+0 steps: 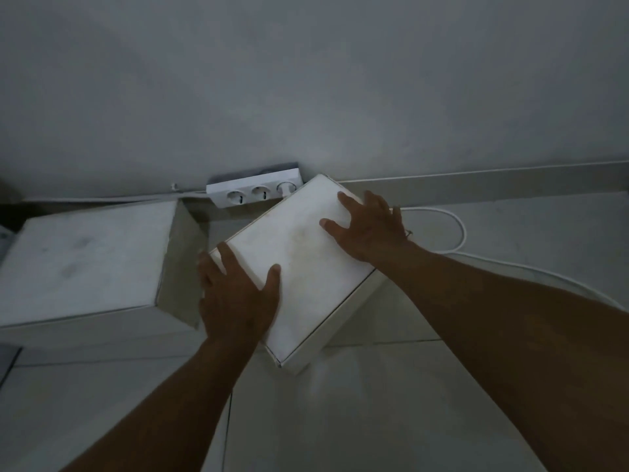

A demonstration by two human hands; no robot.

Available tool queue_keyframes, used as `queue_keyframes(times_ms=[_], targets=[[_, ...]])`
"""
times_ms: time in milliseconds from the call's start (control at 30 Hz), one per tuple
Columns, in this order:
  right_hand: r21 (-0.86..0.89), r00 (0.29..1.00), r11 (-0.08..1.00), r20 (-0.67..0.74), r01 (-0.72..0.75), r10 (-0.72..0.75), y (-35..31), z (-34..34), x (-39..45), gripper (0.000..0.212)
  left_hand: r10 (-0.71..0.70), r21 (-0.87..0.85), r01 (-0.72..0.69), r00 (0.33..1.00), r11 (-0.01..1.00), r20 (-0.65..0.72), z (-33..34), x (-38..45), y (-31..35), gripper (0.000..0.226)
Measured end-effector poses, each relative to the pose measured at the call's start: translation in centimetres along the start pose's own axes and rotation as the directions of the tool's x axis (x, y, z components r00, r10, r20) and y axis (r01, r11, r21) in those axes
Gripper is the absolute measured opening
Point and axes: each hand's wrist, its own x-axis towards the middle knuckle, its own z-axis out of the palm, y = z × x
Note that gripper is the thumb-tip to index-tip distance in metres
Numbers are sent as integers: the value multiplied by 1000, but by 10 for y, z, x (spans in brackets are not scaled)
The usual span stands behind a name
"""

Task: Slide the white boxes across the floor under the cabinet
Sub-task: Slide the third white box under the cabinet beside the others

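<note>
A white rectangular box (299,264) sits skewed on the tiled floor, its far corner close to the wall. My left hand (235,294) grips its near-left corner, thumb on the lid and fingers over the edge. My right hand (367,226) grips the right long side, fingers spread on the lid. A second, larger white box (85,257) stands to the left, a gap apart from the first. No cabinet is recognisable in the dim view.
A white power strip (255,190) with three sockets lies against the wall behind the boxes. A white cable (456,229) loops across the floor at the right. A baseboard (493,185) runs along the wall. Pale floor tiles (374,420) lie in front.
</note>
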Motion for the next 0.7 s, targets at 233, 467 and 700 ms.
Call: queue_keyframes(times_ms=[233,467,700], targets=[[-45,995,998,-99,-38,33,-1,18,5,82,-143,-78,140,990,987,-22,15,-7,-6,109],[-81,990,993,-121,-84,74,-4,23,2,88,-229,-261,232,972,937,45,21,-12,-8,106],[-69,979,983,-121,-170,161,-8,20,-38,98,-114,-286,151,984,946,139,10,-15,-25,102]])
